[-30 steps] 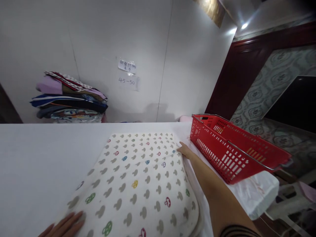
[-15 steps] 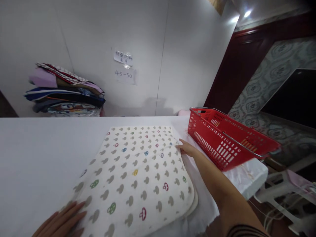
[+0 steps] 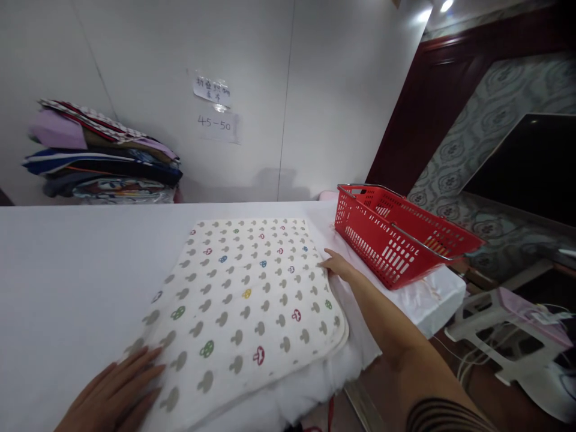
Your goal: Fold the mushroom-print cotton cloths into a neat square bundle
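Note:
A white cloth (image 3: 252, 282) printed with mushrooms lies folded flat on the table, its near edge reaching the table's front. Stretched fingers of my left hand (image 3: 119, 384) rest on the cloth's near left edge, pressing nothing else. On the opposite side, my right hand (image 3: 338, 265) touches the right edge about halfway up, with its fingers extended and apart. The cloth's lower layers show along its rounded right corner.
A white-covered table (image 3: 81, 282) bears a red plastic basket (image 3: 382, 240) on the right and a stack of folded clothes (image 3: 108, 156) at the back left. Paper notes (image 3: 216, 126) are taped to the wall. A white stool (image 3: 499, 324) stands at the right.
The view has shifted, so the cloth and basket appear smaller and more of the table's front edge shows. Both hands keep to the cloth's edges, which lies as before.

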Demonstrator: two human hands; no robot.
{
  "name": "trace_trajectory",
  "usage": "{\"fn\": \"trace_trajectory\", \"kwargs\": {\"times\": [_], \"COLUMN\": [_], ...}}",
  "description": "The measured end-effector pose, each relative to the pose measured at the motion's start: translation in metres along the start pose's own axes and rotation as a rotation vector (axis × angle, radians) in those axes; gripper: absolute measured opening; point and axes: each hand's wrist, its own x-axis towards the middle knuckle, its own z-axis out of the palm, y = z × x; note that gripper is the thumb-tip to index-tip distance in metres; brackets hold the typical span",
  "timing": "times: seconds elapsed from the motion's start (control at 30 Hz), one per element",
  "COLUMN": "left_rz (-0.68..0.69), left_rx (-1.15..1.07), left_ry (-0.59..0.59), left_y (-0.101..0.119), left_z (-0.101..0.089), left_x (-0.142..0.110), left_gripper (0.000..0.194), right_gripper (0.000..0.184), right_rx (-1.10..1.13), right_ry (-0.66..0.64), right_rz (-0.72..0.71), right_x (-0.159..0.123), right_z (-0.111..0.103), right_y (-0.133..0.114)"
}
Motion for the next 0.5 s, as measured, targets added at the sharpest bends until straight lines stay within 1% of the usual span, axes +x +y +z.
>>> {"fn": "trace_trajectory", "kwargs": {"times": [0.1,0.17,0.23,0.43,0.5], "left_rz": [0.084,0.091,0.098,0.158,0.153], "left_rx": [-0.045,-0.047,-0.052,-0.073,-0.08], "left_ry": [-0.061,-0.084,-0.086,-0.059,-0.073], "left_y": [-0.001,-0.001,0.001,0.009,0.01], "left_z": [-0.006,-0.009,-0.01,-0.013,-0.015], "left_x": [-0.004,-0.005,-0.004,0.006,0.008], "left_gripper": [0.035,0.036,0.037,0.04,0.042], "right_gripper": [0.095,0.097,0.095,0.091,0.089], "right_rx": [0.072,0.127,0.162,0.209,0.177], "right_ry": [-0.065,-0.135,-0.182,-0.249,-0.215], "right_rz": [0.031,0.058,0.086,0.109,0.098], "right_x": [-0.012,-0.022,-0.032,-0.063,-0.07], "right_z": [-0.002,-0.004,-0.006,-0.008,-0.009], "right_y": [0.002,0.005,0.009,0.018,0.021]}}
